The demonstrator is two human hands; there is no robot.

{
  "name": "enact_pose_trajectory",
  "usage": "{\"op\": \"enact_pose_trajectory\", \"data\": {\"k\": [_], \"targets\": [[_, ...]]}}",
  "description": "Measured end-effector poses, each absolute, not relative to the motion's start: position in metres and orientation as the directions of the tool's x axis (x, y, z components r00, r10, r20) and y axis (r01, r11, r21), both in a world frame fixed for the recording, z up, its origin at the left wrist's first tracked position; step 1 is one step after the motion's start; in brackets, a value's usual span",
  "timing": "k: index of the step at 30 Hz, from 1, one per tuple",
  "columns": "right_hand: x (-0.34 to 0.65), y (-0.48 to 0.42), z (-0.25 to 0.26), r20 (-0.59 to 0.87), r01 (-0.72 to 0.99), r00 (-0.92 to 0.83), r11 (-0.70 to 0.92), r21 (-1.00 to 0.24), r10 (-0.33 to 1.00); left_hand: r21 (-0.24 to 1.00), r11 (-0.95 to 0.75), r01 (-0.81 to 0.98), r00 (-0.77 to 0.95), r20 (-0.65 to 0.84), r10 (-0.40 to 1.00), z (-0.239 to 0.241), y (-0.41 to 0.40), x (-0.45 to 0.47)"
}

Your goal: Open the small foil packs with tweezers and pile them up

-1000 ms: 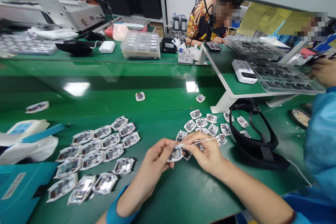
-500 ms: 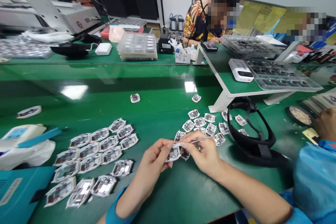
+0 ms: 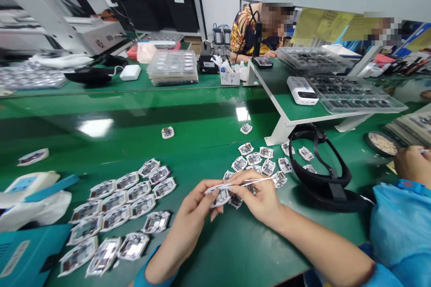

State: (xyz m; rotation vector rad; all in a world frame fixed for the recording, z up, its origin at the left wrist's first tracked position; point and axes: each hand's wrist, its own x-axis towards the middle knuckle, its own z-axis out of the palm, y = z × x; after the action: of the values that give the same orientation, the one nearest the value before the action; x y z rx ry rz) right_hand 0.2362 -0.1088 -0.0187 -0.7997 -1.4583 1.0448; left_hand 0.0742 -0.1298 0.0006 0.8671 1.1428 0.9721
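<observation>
Head view: left hand point(image 3: 198, 208) pinches white-rimmed rounded electronic casing point(image 3: 221, 196); right hand point(image 3: 261, 199), at casing's three o'clock, grips slim white tool point(image 3: 261, 180), axis three-to-nine.

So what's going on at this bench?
A person's left hand holds a small white-framed part with electronics inside, above the green bench. The right hand pinches a slender white tool, perhaps tweezers, with its fingertips at the part's upper edge; the exact contact is too small to tell. Similar parts lie in rows to the left and in a cluster to the right, beside a black headband device. A co-worker's hand shows at the right edge.
</observation>
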Motion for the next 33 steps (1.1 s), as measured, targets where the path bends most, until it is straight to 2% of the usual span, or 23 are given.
{"op": "enact_pose_trajectory", "data": {"k": [8,14,19,23,27,29,31,33], "targets": [[0.234,-0.11,-0.015,0.442,-0.061,-0.157,0.438,-0.897,0.883,0.864,0.42,-0.279,0.106,-0.407,0.907,0.003,-0.126,0.075],[0.235,-0.11,-0.015,0.485,-0.018,-0.163,0.489,-0.872,0.859,0.883,0.406,-0.237,0.11,-0.391,0.914,0.003,-0.127,0.073],[0.239,-0.107,-0.015,0.438,0.04,-0.137,0.446,-0.894,0.889,0.93,0.354,-0.099,0.209,-0.328,0.921,0.005,-0.128,0.073],[0.24,-0.105,-0.015,0.396,0.068,-0.118,0.405,-0.912,0.911,0.958,0.287,-0.006,0.221,-0.278,0.935,0.0,-0.122,0.071],[0.241,-0.104,-0.015,0.413,0.083,-0.08,0.418,-0.904,0.907,0.972,0.162,0.172,0.246,-0.201,0.948,-0.005,-0.106,0.064],[0.241,-0.104,-0.014,0.438,0.087,-0.068,0.443,-0.892,0.896,0.942,0.04,0.334,0.247,-0.129,0.96,-0.008,-0.091,0.058],[0.24,-0.103,-0.014,0.465,0.096,-0.074,0.47,-0.877,0.882,0.85,-0.083,0.519,0.202,-0.028,0.979,-0.011,-0.071,0.051],[0.24,-0.103,-0.015,0.481,0.116,-0.088,0.489,-0.865,0.872,0.782,-0.114,0.613,0.134,0.039,0.99,-0.015,-0.045,0.042]]}}
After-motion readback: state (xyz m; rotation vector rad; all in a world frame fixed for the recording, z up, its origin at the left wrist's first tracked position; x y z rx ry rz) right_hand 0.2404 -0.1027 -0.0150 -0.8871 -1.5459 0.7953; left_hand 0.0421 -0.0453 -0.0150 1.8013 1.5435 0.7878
